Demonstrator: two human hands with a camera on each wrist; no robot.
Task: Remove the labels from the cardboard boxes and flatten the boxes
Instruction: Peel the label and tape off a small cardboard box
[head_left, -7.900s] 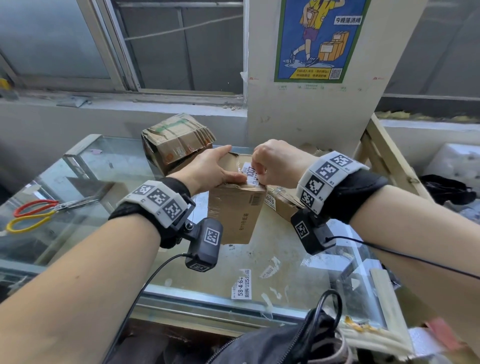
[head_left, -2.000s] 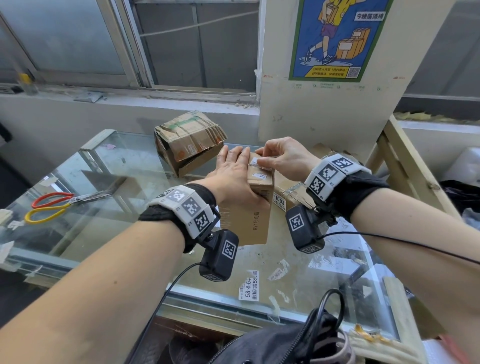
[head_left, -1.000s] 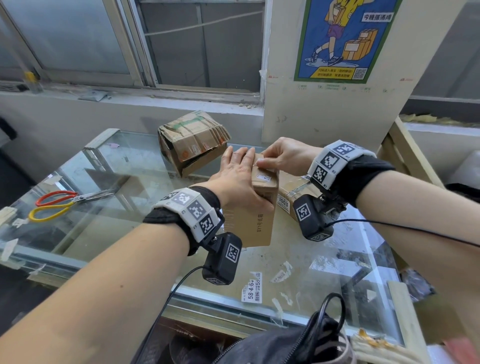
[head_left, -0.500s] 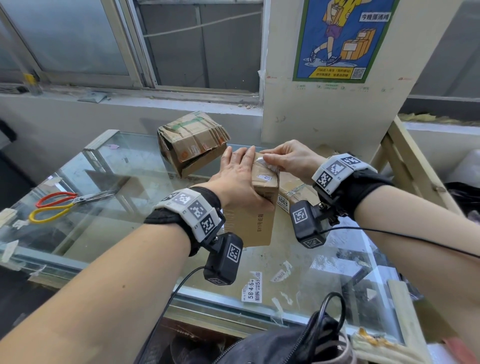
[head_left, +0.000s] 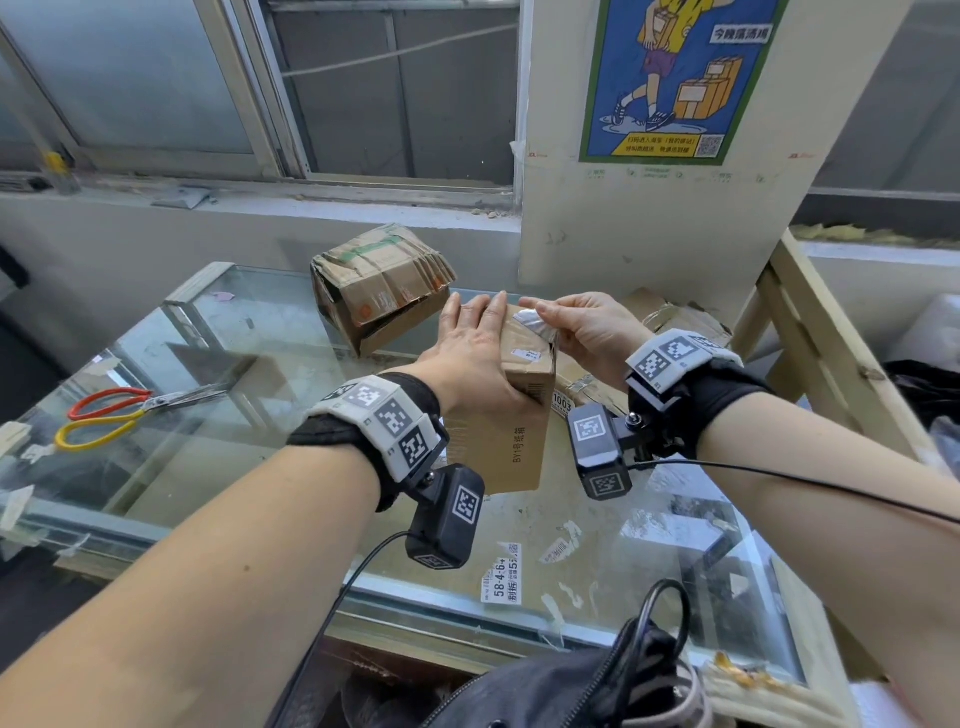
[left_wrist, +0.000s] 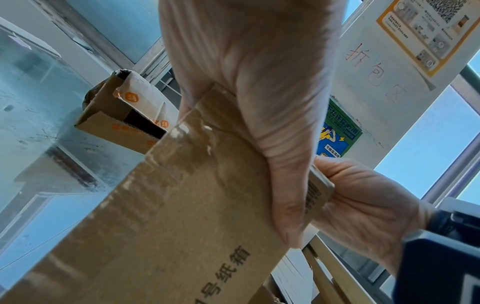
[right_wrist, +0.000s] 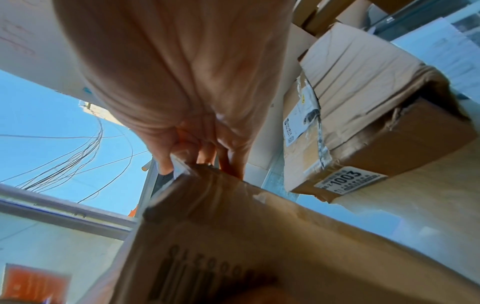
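A small upright cardboard box (head_left: 519, 441) stands on the glass table (head_left: 234, 467). My left hand (head_left: 483, 348) clasps its upper part, fingers laid flat along the left face and thumb wrapped over the near edge. At the box's top corner, my right hand (head_left: 550, 319) pinches a white label (head_left: 532, 321) that curls up off the cardboard. The left wrist view shows the box (left_wrist: 182, 216) under my thumb, with the right hand (left_wrist: 363, 205) behind it. In the right wrist view my fingers (right_wrist: 207, 152) meet at the top edge of the box (right_wrist: 259, 236).
A crushed open box (head_left: 379, 283) lies at the back of the table. Another taped box marked 1003 (head_left: 587, 384) sits behind my right wrist. Red and yellow scissors (head_left: 119, 415) lie at the left. Peeled labels (head_left: 506, 574) stick to the glass near the front edge. A wooden frame (head_left: 831, 353) stands at the right.
The right hand has lifted a strip of the white label off the box's top. The left hand keeps the same hold on the box.
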